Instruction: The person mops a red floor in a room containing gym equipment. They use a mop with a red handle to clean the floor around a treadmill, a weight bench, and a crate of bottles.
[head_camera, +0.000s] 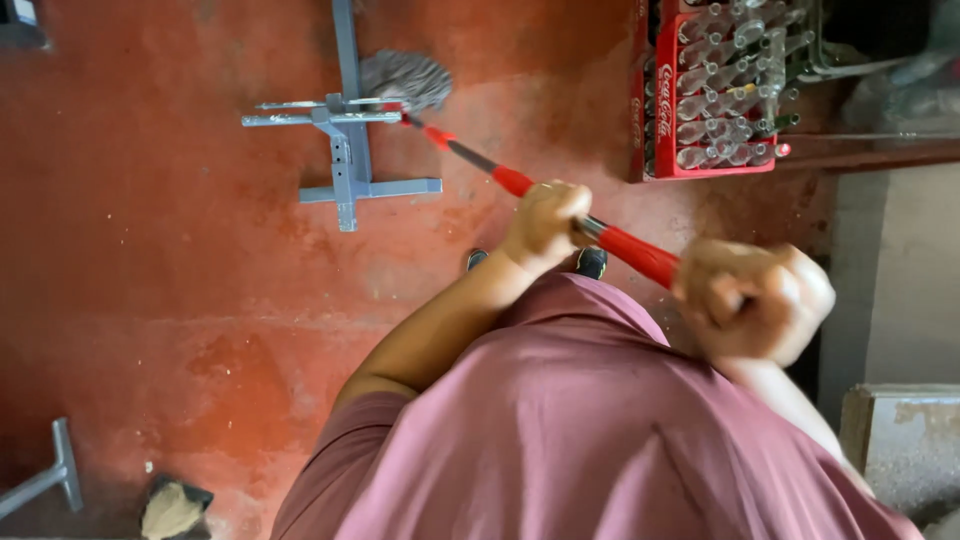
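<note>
Red floor (180, 300) all round. The mop (520, 183) has a long red-and-black handle slanting far-left to a grey stringy head by a grey metal stand (345, 150). Left hand (545, 225) and right hand (755, 300) are both fisted round the handle.

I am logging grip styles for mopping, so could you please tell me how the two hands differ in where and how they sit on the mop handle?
The left hand grips the mop handle lower down, nearer the grey mop head; the right hand sits at the upper end, closer to the camera. The left hand leaves handle showing on both sides of it; the right hand hides the handle's top end. Both are closed around the red and black handle.
</note>
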